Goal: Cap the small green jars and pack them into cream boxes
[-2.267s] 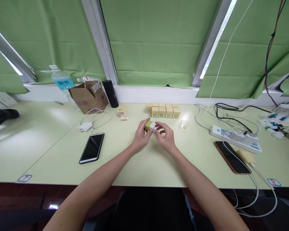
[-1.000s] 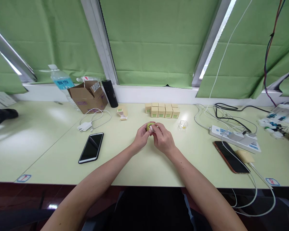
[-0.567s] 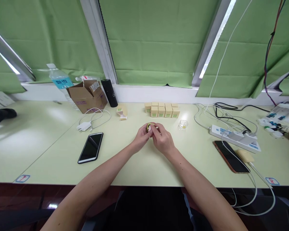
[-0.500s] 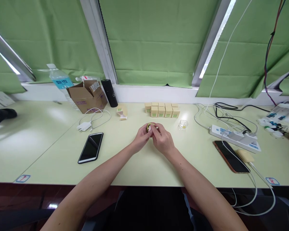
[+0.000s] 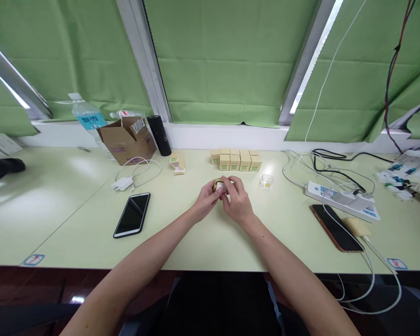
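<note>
Both hands pinch one small green-and-white piece [image 5: 219, 185] above the desk [image 5: 210, 242]: left hand [image 5: 205, 201] from its left, right hand [image 5: 237, 201] closed over its right. Boxes [image 5: 236, 160] sit just beyond, clear cup [image 5: 266, 181] to the right.

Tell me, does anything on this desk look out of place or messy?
One small tan box lies open and tipped by itself, apart from the tidy block of small boxes. White and black cables tangle loosely around the power strip. Both hands hold a small green and white object; nothing is spilled.
</note>
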`<state>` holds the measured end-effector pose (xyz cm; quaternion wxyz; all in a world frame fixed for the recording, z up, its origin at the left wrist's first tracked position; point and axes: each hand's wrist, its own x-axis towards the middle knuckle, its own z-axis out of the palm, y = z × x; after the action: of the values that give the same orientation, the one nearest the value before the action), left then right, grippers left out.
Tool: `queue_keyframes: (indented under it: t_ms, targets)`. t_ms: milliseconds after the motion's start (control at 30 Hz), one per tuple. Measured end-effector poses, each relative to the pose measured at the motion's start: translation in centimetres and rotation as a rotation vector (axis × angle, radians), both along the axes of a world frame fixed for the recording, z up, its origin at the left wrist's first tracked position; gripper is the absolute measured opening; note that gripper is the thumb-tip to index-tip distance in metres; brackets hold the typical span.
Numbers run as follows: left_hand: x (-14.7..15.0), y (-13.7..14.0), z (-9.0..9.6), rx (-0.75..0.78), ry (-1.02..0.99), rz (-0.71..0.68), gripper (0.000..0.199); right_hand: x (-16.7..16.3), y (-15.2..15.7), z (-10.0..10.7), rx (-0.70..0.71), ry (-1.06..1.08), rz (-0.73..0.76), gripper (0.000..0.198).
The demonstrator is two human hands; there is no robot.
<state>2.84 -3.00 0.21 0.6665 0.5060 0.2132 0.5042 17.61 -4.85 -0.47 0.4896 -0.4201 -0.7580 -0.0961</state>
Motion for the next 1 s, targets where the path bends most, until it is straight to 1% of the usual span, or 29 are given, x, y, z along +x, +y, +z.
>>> queue_keyframes:
  t_ms: [67,167,267,367,433,533,700,767,833,1000]
  targets:
    - [-0.2,0.0,0.1,0.000,-0.031,-0.046,0.043,0.1,0.1,-0.1,-0.009,0.040,0.021,0.040]
    - [-0.5,0.2,0.4,-0.006,-0.096,-0.119,0.050,0.3,0.4,-0.3,-0.004,0.090,0.035,0.035]
    - [-0.5,0.5,0.5,-0.039,-0.148,-0.142,0.049,0.5,0.6,-0.5,-0.019,0.103,0.031,0.032]
    - [-0.5,0.8,0.4,-0.072,-0.166,-0.125,0.040,0.6,0.7,-0.5,-0.023,0.101,0.037,0.032]
    - [-0.5,0.9,0.2,-0.088,-0.177,-0.101,0.037,0.6,0.8,-0.5,-0.017,0.106,0.045,0.035]
    - [-0.6,1.2,0.0,-0.090,-0.194,-0.061,0.041,0.7,0.7,-0.3,-0.019,0.106,0.062,0.038]
    - [-0.8,1.5,0.0,-0.047,-0.168,0.016,0.047,0.9,0.6,-0.1,-0.036,0.075,0.067,0.044]
    - [-0.9,1.6,-0.1,-0.033,-0.157,0.058,0.050,1.1,0.7,-0.1,-0.068,0.080,0.027,0.048]
    - [-1.0,1.9,-0.5,-0.021,-0.141,0.109,0.055,1.6,1.0,0.0,-0.094,0.114,-0.062,0.052]
    - [-1.3,2.9,-1.6,0.003,-0.088,0.262,0.062,4.3,2.8,0.0,-0.132,0.264,-0.421,0.052]
